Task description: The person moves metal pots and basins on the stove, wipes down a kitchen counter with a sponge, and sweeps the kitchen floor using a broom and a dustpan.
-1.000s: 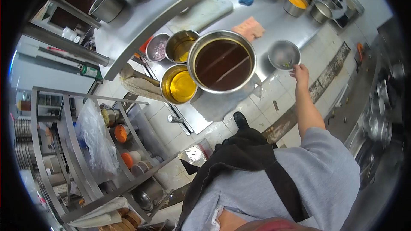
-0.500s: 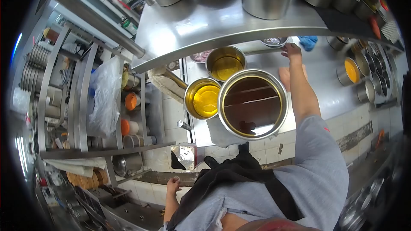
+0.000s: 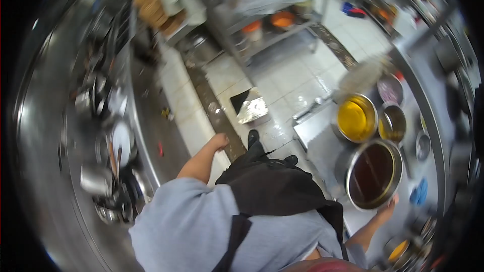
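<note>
My right hand (image 3: 387,208) is at the outer side of a large steel pot (image 3: 353,191) of dark brown liquid. Whether it touches the pot is unclear, and its fingers are partly hidden and blurred. Beside this pot are a steel pot of yellow liquid (image 3: 353,119) and a smaller pot with some yellow liquid (image 3: 392,123). My left hand (image 3: 220,142) hangs over the floor between the counters, fingers curled in, with nothing visible in it.
A foil-topped box (image 3: 250,107) sits on the tiled floor ahead of my feet. On the left runs a steel counter (image 3: 151,121) with pans and ladles beyond it. Shelves (image 3: 282,35) hold orange-lidded tubs. A blue cloth (image 3: 418,191) lies on the right worktop.
My view has swung left, so the pots now appear on the right. My right hand has drawn back from the worktop's far side to beside the large pot. My left arm extends further forward.
</note>
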`<action>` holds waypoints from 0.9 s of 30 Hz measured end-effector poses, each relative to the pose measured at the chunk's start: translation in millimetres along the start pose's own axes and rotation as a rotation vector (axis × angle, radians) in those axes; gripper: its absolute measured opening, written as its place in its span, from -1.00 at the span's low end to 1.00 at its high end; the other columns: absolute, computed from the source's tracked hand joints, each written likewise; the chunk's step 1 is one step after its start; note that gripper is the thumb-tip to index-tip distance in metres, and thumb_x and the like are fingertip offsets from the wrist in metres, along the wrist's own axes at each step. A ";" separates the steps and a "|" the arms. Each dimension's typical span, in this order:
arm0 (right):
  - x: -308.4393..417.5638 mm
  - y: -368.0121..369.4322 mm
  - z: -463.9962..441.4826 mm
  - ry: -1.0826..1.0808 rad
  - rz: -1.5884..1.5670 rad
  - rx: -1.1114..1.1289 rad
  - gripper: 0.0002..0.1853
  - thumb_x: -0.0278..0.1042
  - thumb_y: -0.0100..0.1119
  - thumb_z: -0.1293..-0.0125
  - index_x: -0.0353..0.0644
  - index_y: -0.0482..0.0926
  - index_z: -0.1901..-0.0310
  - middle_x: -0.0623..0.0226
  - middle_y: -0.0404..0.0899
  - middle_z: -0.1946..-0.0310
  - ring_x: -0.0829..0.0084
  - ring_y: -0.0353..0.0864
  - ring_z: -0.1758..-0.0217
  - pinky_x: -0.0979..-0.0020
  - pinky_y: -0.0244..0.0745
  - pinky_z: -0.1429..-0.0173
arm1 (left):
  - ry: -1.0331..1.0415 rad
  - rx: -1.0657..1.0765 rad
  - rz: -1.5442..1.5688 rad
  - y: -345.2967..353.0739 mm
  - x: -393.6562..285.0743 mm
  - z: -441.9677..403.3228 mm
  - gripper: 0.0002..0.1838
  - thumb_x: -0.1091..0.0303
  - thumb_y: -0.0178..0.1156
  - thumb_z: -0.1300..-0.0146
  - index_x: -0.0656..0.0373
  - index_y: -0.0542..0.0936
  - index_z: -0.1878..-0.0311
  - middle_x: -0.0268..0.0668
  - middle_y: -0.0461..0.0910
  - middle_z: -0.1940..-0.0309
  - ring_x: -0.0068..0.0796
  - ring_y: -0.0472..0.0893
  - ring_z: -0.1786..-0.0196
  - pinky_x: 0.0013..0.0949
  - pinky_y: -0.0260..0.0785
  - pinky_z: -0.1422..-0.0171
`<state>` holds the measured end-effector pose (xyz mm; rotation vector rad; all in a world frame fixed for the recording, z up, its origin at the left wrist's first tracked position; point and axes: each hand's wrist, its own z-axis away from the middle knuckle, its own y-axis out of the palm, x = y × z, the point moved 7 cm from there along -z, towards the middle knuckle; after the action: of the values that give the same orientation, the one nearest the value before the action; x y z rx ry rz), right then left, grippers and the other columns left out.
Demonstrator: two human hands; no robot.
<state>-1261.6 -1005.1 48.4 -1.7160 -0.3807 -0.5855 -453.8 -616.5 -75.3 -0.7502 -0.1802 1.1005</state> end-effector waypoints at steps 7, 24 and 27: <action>57.8 -11.7 147.3 0.533 0.007 -0.036 -0.65 -0.41 0.10 -0.26 -0.29 0.53 -0.08 0.02 0.64 0.15 0.23 0.63 0.05 0.28 0.47 -0.08 | 0.077 -0.164 0.312 32.7 -21.5 -19.9 -0.73 0.34 0.13 0.06 0.21 0.64 0.25 -0.03 0.64 0.25 -0.02 0.63 0.14 -0.12 0.47 0.02; 371.7 255.0 191.9 -0.388 0.198 1.114 -0.65 -0.35 0.13 -0.24 -0.22 0.55 -0.07 0.02 0.63 0.11 0.18 0.63 0.01 0.27 0.48 -0.08 | -0.447 0.025 0.748 101.8 223.9 -5.6 -0.88 0.56 0.04 0.03 0.37 0.56 0.44 -0.06 0.61 0.56 -0.27 0.64 0.56 -0.24 0.50 0.55; 435.6 276.9 233.0 -0.493 0.275 1.231 -0.65 -0.34 0.13 -0.24 -0.20 0.55 -0.07 0.01 0.62 0.10 0.17 0.63 0.01 0.27 0.48 -0.08 | -0.539 -0.115 0.995 81.2 224.6 2.9 -0.92 0.50 0.09 -0.09 0.25 0.52 0.33 -0.13 0.60 0.48 -0.33 0.67 0.48 -0.28 0.52 0.53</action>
<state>-712.5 -866.8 38.8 -0.6527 -0.6552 0.2951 -410.6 -403.6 -174.4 -0.6247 -0.3424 2.2547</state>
